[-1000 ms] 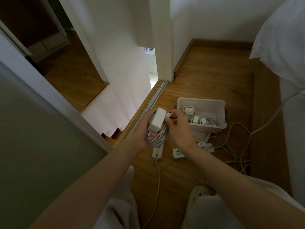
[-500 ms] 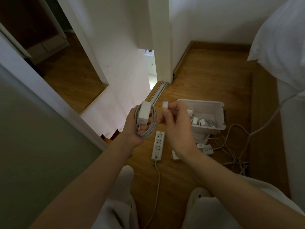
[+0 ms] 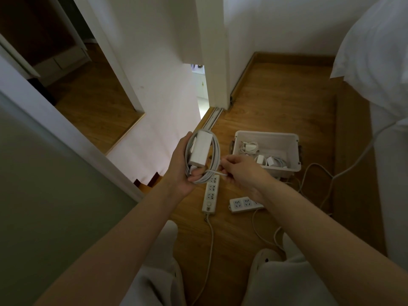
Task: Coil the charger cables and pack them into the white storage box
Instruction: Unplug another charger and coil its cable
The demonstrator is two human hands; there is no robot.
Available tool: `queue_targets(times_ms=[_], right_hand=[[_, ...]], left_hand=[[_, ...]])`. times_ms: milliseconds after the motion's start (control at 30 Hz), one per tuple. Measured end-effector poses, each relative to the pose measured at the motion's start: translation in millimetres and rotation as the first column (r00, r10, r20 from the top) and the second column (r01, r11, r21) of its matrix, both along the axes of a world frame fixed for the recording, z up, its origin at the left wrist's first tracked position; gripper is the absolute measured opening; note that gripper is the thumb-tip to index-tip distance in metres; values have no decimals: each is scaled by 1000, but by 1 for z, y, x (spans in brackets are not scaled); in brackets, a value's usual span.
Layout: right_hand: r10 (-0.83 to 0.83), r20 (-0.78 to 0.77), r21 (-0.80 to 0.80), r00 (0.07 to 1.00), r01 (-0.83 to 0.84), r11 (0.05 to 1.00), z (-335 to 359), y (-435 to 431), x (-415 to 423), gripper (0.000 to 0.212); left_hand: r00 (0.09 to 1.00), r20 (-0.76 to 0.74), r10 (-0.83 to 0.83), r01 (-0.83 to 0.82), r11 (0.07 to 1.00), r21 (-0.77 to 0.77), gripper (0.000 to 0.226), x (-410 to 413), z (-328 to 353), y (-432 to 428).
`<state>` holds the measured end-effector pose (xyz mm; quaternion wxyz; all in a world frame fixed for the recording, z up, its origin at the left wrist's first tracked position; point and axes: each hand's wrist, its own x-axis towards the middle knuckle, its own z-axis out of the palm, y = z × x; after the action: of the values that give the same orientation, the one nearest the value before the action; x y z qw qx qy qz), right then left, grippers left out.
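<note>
Left hand (image 3: 179, 170) grips a white charger brick (image 3: 202, 151) with its coiled cable (image 3: 216, 154) looped round it, fingers curled round the lower turns, all held above the wooden floor (image 3: 276, 102). Right hand (image 3: 242, 175) pinches the cable's loose end (image 3: 217, 172) just beside the coil's lower right, the short strand lying across the turns. Below the hands, on the floor, a long power strip (image 3: 210, 195) lies lengthwise, its cord running toward the near edge; a shorter power strip (image 3: 241, 204) lies just right of it, partly hidden by the right wrist. Farther on stands the white storage box (image 3: 265, 134), open-topped, with several small chargers (image 3: 249, 147) and bundled leads inside. Loose cables (image 3: 309, 173) trail over the floor at the box's right, toward white bedding (image 3: 375, 51) along the floor's right edge
</note>
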<state>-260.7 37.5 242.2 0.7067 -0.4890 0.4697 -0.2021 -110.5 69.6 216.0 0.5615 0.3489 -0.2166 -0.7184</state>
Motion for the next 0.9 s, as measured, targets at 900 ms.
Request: queue_targets(times_ms=[900], right_hand=[[-101, 150, -297, 983, 142, 944, -9, 17, -5, 31]], left_hand=[[995, 59, 87, -99, 958, 270, 47, -14, -9, 2]])
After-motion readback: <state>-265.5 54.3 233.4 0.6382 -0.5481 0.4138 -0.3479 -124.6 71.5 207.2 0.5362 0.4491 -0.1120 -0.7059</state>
